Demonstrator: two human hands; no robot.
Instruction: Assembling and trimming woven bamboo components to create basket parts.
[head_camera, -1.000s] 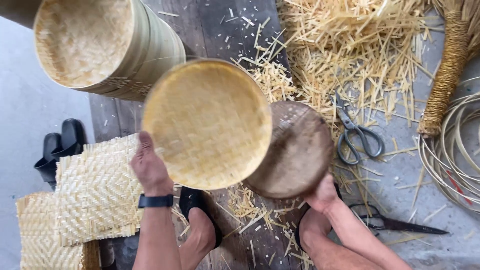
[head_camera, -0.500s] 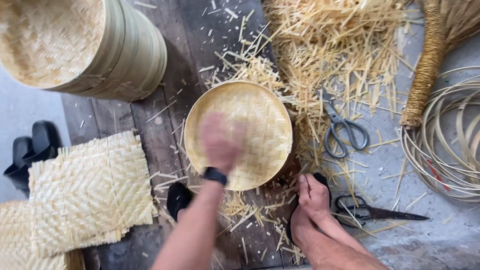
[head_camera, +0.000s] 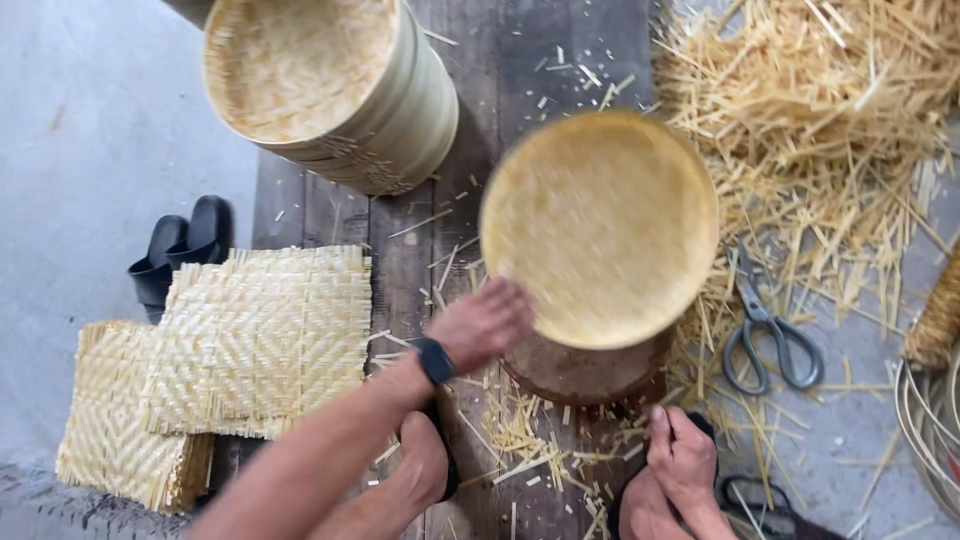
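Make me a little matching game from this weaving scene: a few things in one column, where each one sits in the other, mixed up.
Things:
1. round woven tray
2. scissors
3. dark sandals
4. tall woven basket

Places:
A. on the grey floor, left of the flat woven mats
B. at the top, standing on the wooden planks
C. in the middle, at the left hand
D. to the right, at the edge of the straw scraps

Pairs: 1-C, 2-D, 3-A, 4-B
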